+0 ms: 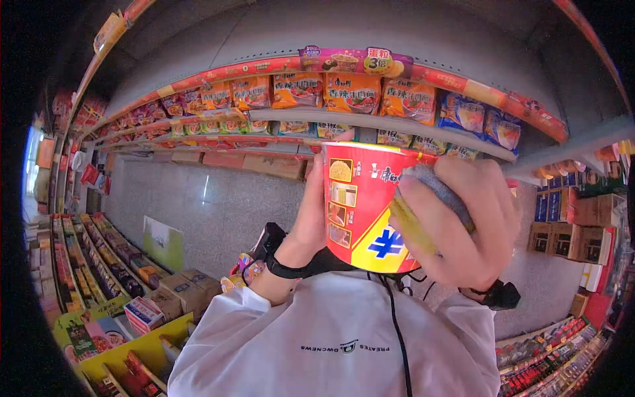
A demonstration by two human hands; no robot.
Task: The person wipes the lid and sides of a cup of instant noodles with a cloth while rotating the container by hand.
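Observation:
A red and yellow instant noodle tub (357, 218) is held up in front of my chest, slightly tilted. My left hand (312, 215) is closed on its left side, with the fingers partly hidden behind it. On the other side, my right hand (473, 221) grips a grey and yellow sponge (440, 188). The sponge lies against the tub's printed wall. My right fingers wrap over it and cover part of the label. Both wrists wear black straps.
Shelves ahead hold orange noodle packets (352, 94) and blue packets (461, 114). Cardboard boxes (270, 167) stand on the floor below. Rows of packaged goods (109, 255) fill the lower left, beside a yellow-green display bin (122, 351). More boxes (574, 241) are stacked at right.

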